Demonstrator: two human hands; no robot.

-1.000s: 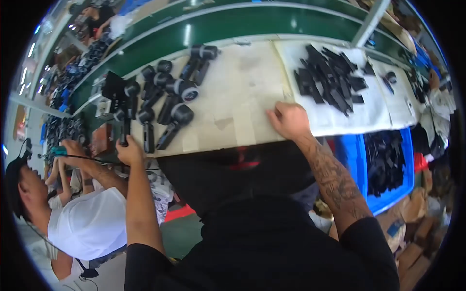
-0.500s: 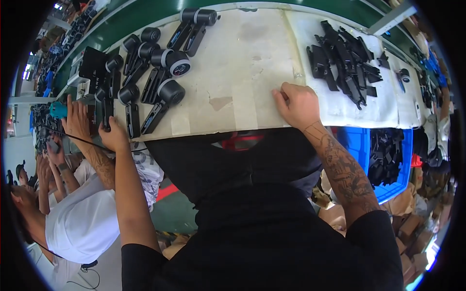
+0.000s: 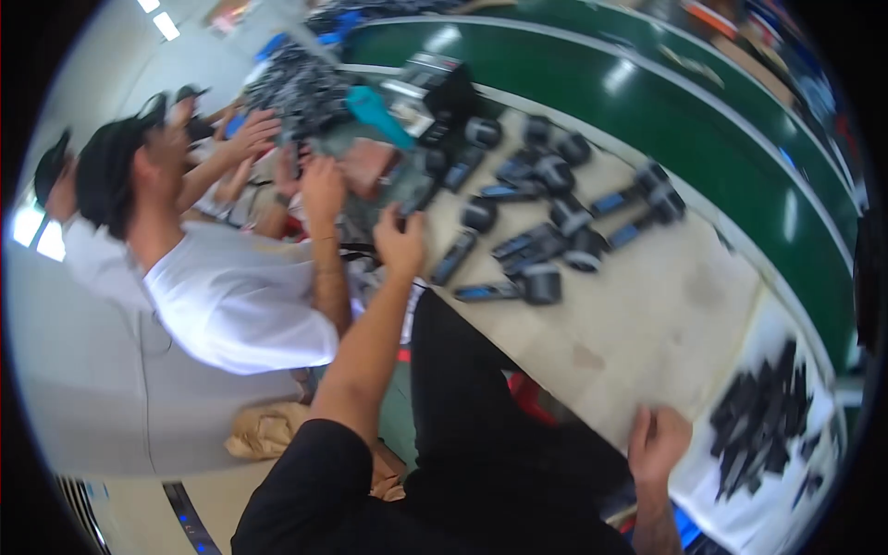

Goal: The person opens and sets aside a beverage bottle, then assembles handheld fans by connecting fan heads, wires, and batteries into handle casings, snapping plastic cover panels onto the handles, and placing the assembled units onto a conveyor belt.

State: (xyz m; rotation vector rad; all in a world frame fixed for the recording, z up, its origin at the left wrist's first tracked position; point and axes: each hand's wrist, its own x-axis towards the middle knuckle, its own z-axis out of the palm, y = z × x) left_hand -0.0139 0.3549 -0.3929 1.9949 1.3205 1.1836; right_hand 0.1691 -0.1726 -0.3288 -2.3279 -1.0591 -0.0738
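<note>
My left hand (image 3: 401, 242) is closed at the handle end of a black handheld device (image 3: 423, 178) with a rounded head, at the table's left end. The picture is blurred there, and the fingers partly hide the grip. Several similar black devices (image 3: 555, 173) with drum-shaped heads and straight handles lie to the right of that hand. Over the table's near edge my right hand (image 3: 659, 444) rests in a loose fist, with nothing visible in it. Beyond it, to the right, is a pile of black plastic parts (image 3: 760, 421) on a white sheet.
A person in a white shirt (image 3: 236, 287) works close on my left, hands raised near the table's end. A teal tool (image 3: 379, 116) and a black box (image 3: 450, 97) are at the far left. Green surfacing (image 3: 592, 83) runs behind the pale table (image 3: 647, 305).
The view has swung left, so the table now slants down to the right and more of the neighbouring person shows. My left hand stays by the same device; my right stays curled at the edge.
</note>
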